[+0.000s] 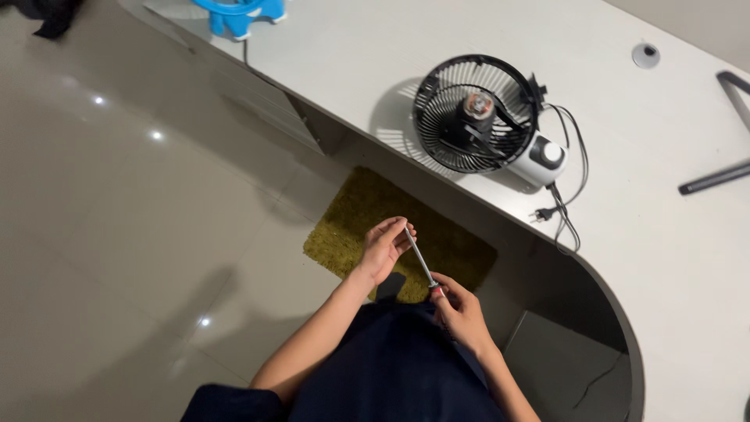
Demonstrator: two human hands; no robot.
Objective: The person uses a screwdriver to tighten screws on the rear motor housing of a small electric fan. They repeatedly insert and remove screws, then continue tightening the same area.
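Both hands, left hand (384, 246) and right hand (459, 311), pinch a screwdriver (420, 264).

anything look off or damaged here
The black fan on the desk lies on its back with the front grille off and the motor hub bare. Its plug lies loose, unplugged.
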